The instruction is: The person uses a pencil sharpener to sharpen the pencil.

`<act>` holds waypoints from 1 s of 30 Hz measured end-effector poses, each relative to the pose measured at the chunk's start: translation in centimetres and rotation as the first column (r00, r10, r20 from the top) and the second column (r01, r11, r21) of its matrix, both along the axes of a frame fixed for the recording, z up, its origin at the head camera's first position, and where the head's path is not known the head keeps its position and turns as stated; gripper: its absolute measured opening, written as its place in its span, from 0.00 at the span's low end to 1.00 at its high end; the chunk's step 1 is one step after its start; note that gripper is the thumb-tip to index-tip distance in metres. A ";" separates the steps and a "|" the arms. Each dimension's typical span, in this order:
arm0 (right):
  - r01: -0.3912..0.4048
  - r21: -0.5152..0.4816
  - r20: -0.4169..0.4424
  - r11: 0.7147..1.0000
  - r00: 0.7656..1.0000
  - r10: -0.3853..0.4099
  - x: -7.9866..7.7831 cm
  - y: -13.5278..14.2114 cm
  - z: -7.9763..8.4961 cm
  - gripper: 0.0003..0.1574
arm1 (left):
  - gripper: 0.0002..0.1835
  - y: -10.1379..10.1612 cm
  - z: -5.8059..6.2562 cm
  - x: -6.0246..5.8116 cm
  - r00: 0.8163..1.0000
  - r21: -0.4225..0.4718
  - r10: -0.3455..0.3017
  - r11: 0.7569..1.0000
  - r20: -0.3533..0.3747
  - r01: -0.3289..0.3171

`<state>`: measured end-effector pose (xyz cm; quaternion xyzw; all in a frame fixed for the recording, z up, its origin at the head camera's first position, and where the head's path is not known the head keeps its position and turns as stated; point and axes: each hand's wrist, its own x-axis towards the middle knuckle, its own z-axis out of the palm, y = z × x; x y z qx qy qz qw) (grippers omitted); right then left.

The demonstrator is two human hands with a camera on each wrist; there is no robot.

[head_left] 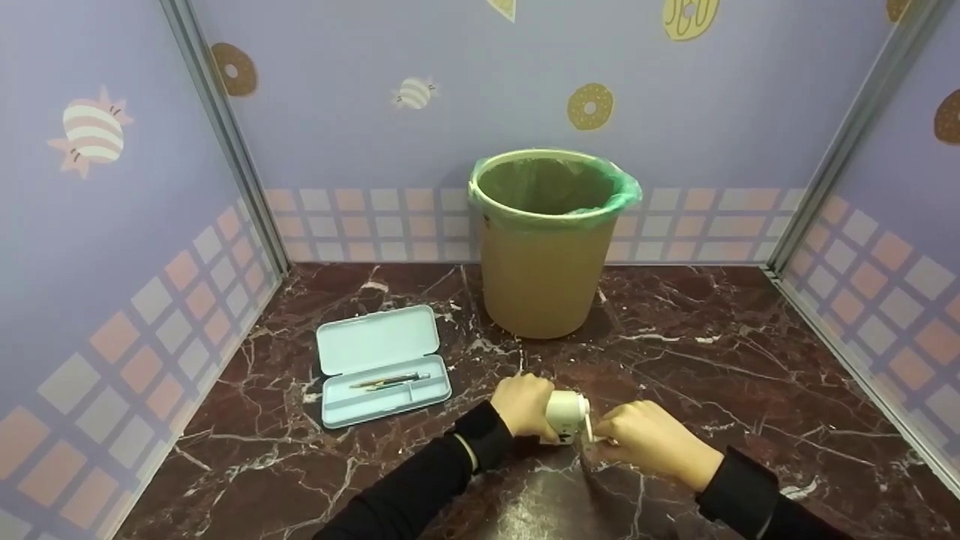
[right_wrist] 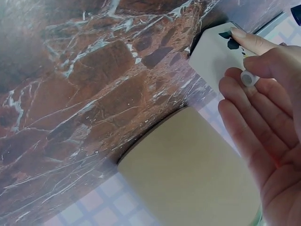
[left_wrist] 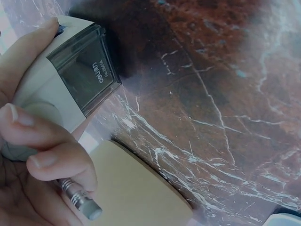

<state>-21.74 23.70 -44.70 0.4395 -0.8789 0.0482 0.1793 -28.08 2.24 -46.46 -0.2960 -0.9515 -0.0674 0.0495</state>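
A white crank pencil sharpener (head_left: 564,417) stands on the marbled table, its dark see-through shavings drawer (left_wrist: 88,70) showing in the left wrist view. My left hand (head_left: 525,405) grips the sharpener's body. A pencil's metal band and eraser end (left_wrist: 84,203) stick out between curled fingers of that hand; the rest of the pencil is hidden. On the other side, my right hand (head_left: 651,441) pinches the crank's small white knob (right_wrist: 249,78) between thumb and fingers. Dark printed marks show on the sharpener's face in the right wrist view.
An open light-blue pencil case (head_left: 352,397) lies to the left, with pens or pencils (head_left: 391,381) inside. Behind the hands stands a beige bin (head_left: 544,277) lined with a green bag (head_left: 624,191). Patterned walls (head_left: 360,135) enclose the table at the back and both sides.
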 end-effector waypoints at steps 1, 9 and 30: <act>-0.002 -0.002 -0.004 1.000 1.000 0.002 0.0 0.0 0.1 0.15 | 0.25 0.0 0.0 0.0 1.000 -0.005 -0.001 1.000 -0.001 0.001; 0.007 -0.003 -0.027 1.000 1.000 -0.007 -0.1 0.4 1.5 0.12 | 0.25 0.0 0.4 0.2 1.000 -0.027 -0.014 1.000 -0.022 0.014; 0.027 -0.025 0.004 0.999 1.000 -0.027 -1.3 0.7 2.8 0.05 | 0.26 -0.1 0.0 -0.2 0.998 -0.025 -0.055 0.998 -0.011 0.055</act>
